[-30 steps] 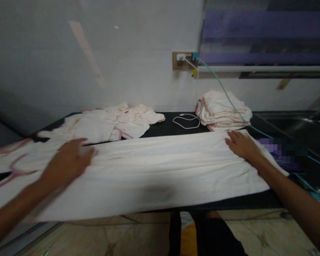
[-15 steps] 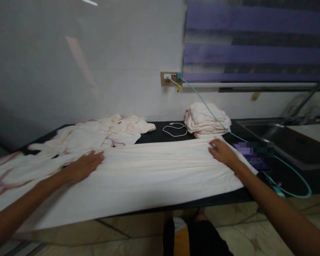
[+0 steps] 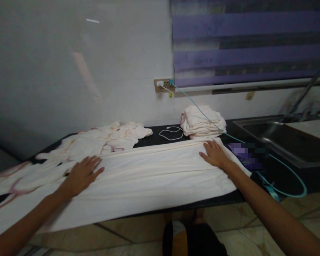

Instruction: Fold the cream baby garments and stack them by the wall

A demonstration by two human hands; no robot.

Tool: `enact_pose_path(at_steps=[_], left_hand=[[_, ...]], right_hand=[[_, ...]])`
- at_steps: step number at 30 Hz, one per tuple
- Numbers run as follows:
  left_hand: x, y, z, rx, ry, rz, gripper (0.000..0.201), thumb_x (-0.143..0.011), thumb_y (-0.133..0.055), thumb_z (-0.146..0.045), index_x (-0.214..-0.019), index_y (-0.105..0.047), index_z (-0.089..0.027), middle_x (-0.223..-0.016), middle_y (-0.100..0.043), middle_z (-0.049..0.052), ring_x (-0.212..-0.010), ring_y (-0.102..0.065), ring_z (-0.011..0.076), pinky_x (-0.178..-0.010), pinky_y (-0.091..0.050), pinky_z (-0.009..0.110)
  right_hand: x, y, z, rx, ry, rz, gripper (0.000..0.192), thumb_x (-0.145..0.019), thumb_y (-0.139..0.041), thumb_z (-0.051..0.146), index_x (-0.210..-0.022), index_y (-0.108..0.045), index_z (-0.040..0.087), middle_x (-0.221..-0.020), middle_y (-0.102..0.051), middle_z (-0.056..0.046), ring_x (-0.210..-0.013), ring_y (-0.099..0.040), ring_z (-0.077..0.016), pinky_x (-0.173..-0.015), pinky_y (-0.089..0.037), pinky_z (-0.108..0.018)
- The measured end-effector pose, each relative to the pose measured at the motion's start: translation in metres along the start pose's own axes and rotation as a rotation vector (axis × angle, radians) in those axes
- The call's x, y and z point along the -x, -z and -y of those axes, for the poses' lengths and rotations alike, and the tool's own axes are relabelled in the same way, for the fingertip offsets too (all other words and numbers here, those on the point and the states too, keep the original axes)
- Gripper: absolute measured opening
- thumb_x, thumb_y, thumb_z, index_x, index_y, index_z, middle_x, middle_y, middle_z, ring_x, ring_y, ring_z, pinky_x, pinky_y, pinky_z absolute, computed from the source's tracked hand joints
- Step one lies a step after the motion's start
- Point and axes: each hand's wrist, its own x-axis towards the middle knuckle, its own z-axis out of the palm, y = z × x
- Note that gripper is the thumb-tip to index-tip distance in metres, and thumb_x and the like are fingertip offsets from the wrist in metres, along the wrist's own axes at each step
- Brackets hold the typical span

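My left hand (image 3: 82, 174) lies flat, fingers spread, on the long cream cotton cloth (image 3: 154, 174) stretched along the black bench (image 3: 216, 201); my right hand (image 3: 214, 154) presses open-palmed on the cloth's far right end. Neither grips anything. To smooth well, I judge the palms should stay flat and keep the long edges parallel to the bench front. Behind lie a crumpled heap of pink-trimmed cloths (image 3: 106, 137), a white coiled cable (image 3: 172, 133) and a folded stack of cream cloths (image 3: 202, 121), with a steel sink (image 3: 282, 138) to the right.
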Motion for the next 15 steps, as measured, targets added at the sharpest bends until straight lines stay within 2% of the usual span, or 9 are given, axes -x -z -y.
enact_pose_path(at_steps=[2,4,7,11,13,15], left_hand=[[-0.013,0.010,-0.035,0.097,-0.084,-0.053,0.058,-0.096,-0.038,-0.052,-0.145,-0.048,-0.022,-0.159,-0.052,0.009,-0.152,-0.040,0.0296,-0.125,-0.033,0.049],[-0.029,0.021,-0.094,0.227,-0.141,-0.064,0.058,-0.099,-0.036,-0.049,-0.143,-0.050,-0.014,-0.155,-0.054,0.015,-0.146,-0.048,0.0274,-0.125,-0.035,0.045],[-0.052,0.032,-0.211,0.421,-0.295,-0.014,0.059,-0.101,-0.035,-0.050,-0.145,-0.052,-0.014,-0.154,-0.056,0.014,-0.144,-0.050,0.0250,-0.124,-0.037,0.043],[-0.078,0.033,-0.372,0.599,-0.574,0.041,0.061,-0.103,-0.036,-0.052,-0.149,-0.051,-0.016,-0.156,-0.056,0.013,-0.146,-0.050,0.0229,-0.125,-0.036,0.038],[-0.090,0.029,-0.440,0.631,-0.647,0.047,0.064,-0.103,-0.036,-0.053,-0.151,-0.049,-0.013,-0.158,-0.053,0.015,-0.148,-0.048,0.0237,-0.126,-0.034,0.038],[-0.102,0.020,-0.497,0.632,-0.684,0.062,0.066,-0.104,-0.034,-0.053,-0.155,-0.044,-0.013,-0.162,-0.048,0.015,-0.151,-0.044,0.0223,-0.126,-0.034,0.036]], right_hand=[[0.001,0.012,0.005,-0.048,0.045,-0.042,0.059,-0.101,-0.048,0.049,-0.140,-0.057,0.006,-0.154,-0.048,-0.027,-0.148,-0.036,-0.0400,-0.121,-0.032,-0.054],[0.008,0.028,0.011,-0.107,0.083,-0.111,0.051,-0.100,-0.050,0.040,-0.137,-0.058,0.006,-0.149,-0.052,-0.027,-0.143,-0.042,-0.0373,-0.120,-0.035,-0.052],[0.036,0.050,0.018,-0.186,0.106,-0.208,0.047,-0.100,-0.049,0.032,-0.138,-0.057,0.008,-0.145,-0.054,-0.025,-0.139,-0.047,-0.0357,-0.118,-0.040,-0.052],[0.087,0.068,0.015,-0.232,0.128,-0.253,0.048,-0.095,-0.056,0.028,-0.141,-0.055,0.013,-0.150,-0.049,-0.023,-0.143,-0.044,-0.0375,-0.117,-0.043,-0.059],[0.105,0.073,0.008,-0.248,0.132,-0.252,0.049,-0.094,-0.056,0.023,-0.142,-0.054,0.014,-0.155,-0.044,-0.022,-0.146,-0.041,-0.0374,-0.118,-0.042,-0.060],[0.116,0.076,0.001,-0.270,0.158,-0.231,0.048,-0.094,-0.055,0.020,-0.142,-0.054,0.015,-0.160,-0.038,-0.022,-0.150,-0.038,-0.0359,-0.120,-0.042,-0.059]])
